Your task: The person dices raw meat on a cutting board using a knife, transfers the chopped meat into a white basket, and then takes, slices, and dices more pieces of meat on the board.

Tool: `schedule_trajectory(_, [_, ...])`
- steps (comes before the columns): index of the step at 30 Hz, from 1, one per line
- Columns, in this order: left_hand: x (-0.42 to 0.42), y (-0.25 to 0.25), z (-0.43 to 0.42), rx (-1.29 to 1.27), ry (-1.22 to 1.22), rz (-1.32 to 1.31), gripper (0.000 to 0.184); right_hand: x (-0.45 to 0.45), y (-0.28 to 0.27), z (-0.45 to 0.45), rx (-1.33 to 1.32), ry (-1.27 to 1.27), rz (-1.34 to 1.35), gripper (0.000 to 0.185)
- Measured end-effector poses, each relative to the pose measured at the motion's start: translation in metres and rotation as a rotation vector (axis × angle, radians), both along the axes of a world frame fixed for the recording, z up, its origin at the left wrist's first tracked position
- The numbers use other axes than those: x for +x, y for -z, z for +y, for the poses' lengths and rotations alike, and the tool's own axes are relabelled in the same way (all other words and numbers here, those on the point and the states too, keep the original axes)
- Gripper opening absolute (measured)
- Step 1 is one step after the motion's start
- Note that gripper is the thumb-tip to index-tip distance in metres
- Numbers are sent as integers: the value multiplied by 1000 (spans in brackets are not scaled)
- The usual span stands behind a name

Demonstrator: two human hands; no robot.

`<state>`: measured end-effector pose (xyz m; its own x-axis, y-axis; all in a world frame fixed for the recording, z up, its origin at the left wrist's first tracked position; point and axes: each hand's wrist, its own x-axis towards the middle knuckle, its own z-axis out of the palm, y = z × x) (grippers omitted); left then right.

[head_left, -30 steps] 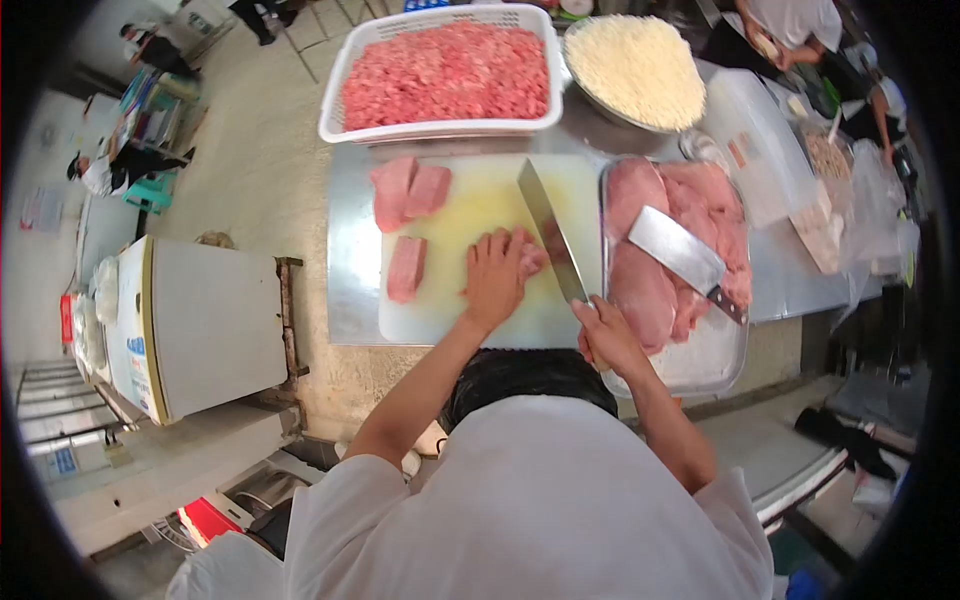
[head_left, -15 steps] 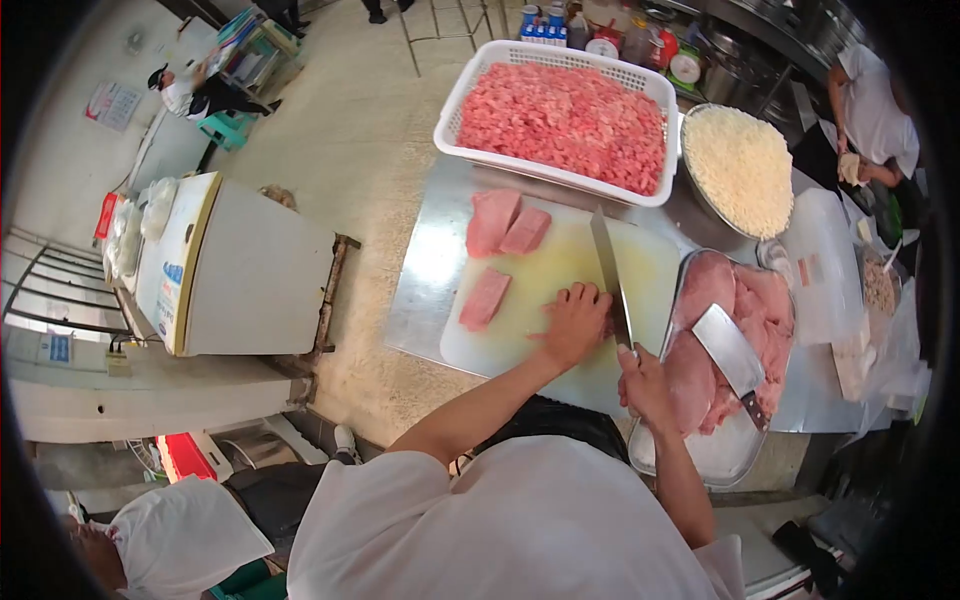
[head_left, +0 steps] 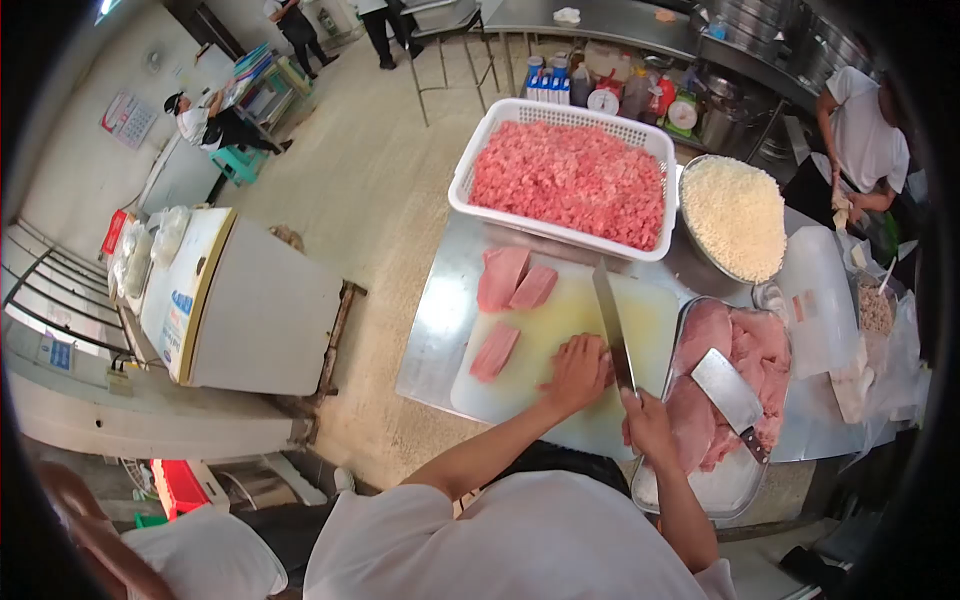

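On a whitish cutting board (head_left: 565, 305), my left hand (head_left: 578, 372) presses down with curled fingers over a piece of raw meat (head_left: 545, 384), mostly hidden beneath it. My right hand (head_left: 650, 425) grips the handle of a long kitchen knife (head_left: 614, 325), its blade just right of my left fingers and pointing away from me. Three pale pink meat pieces lie at the board's left: a larger slab (head_left: 503, 279), a block beside it (head_left: 535, 286) and another block (head_left: 495, 351) nearer me. Whether the blade touches the meat cannot be seen.
Right of the board, a metal tray (head_left: 735, 490) holds large raw meat pieces (head_left: 700, 345) with a cleaver (head_left: 728, 388) on top. Behind stand a white basket (head_left: 560, 226) of diced meat and a bowl of pale chopped food (head_left: 733, 215). A co-worker (head_left: 868, 130) is at right.
The view has tilted up, so the table sits lower in frame and more of the back counter shows. My hands and the knife keep nearly the same place over the board.
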<state>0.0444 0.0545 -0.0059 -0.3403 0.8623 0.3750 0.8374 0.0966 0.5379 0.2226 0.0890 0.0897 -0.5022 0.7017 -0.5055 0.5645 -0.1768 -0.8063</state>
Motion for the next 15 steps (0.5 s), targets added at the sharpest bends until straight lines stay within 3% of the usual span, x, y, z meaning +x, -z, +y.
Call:
schedule_trajectory(6, [-7,-5,0,-144,69,88,32,11,-48,-23,-60,-37,-124,43])
schedule_trajectory(9, [-11,-4,4,-161,67,112,35,-9,6,-6,-4,3,-4,44])
schedule_trajectory(15, [-13,-3,2,-123,84,58,36,9,-29,-12,-136,5,-73,46])
